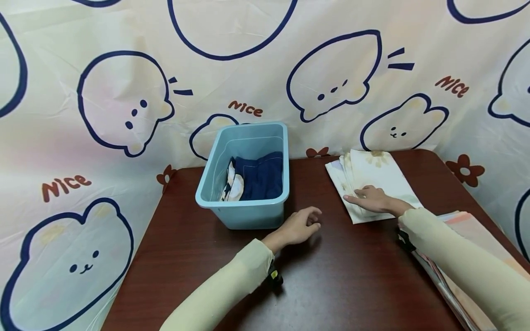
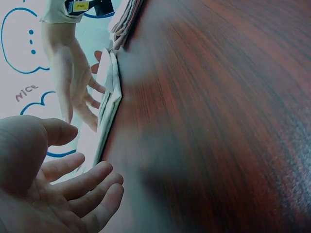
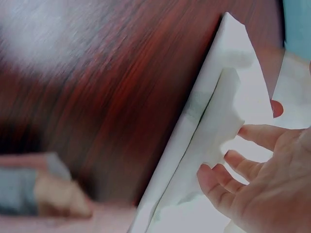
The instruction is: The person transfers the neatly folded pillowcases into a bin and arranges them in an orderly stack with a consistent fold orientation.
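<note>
A folded white cloth (image 1: 387,172) with a faint flower print lies at the table's back right. My right hand (image 1: 372,200) is over its front part, palm down with fingers extended; in the right wrist view the fingertips (image 3: 206,174) are right at the cloth's layers. My left hand (image 1: 299,226) hovers over the tabletop, just right of the blue bin (image 1: 248,209). Its fingers bend loosely around nothing, as the left wrist view also shows. Inside the bin sit a dark blue folded cloth (image 1: 262,177) and a patterned white-and-navy cloth (image 1: 234,186).
A stack of folded pink and peach fabric (image 1: 468,225) lies along the right table edge, partly under my right forearm. The dark red wooden table (image 1: 343,276) meets a printed cartoon curtain (image 1: 248,82) at the back and sides.
</note>
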Available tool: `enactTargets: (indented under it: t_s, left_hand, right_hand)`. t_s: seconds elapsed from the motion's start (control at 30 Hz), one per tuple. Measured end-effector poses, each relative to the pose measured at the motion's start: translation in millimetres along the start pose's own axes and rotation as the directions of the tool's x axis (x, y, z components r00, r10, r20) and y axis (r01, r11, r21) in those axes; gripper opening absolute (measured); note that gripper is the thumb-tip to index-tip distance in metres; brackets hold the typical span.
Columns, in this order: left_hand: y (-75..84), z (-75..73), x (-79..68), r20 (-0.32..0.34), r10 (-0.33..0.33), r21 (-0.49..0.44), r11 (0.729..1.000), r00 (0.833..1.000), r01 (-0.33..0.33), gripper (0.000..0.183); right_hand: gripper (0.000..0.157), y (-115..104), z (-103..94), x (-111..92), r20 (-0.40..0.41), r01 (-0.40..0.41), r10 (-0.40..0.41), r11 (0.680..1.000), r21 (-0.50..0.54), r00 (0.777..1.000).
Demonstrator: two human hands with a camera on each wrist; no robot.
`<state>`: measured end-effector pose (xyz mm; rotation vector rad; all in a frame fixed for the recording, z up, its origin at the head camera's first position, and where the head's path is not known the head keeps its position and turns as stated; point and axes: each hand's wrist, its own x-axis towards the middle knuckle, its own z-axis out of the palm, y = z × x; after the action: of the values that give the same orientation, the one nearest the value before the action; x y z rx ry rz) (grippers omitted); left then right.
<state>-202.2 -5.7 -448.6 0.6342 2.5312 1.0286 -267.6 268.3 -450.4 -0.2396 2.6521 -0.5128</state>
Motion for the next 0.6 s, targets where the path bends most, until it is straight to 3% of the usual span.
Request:
enactTargets:
  t_s: [0.37, 0.6]
  left_hand:
    - [1.2, 5.1, 4.8, -0.024, -0.003, 0.004, 1.0, 1.0, 0.003, 0.036]
    - [-1.0, 8.6, 5.8, -0.025, -0.01, -0.009, 1.0, 1.0, 0.01, 0.036]
  right_hand:
    - [0.088, -18.1, 5.9, 0.5, -0.009, 0.03, -0.03, 0.999, -0.01, 0.999]
    - [0.085, -15.5, 4.6, -1.9, -0.02, 0.066, -0.066, 0.998, 0.014, 0.998]
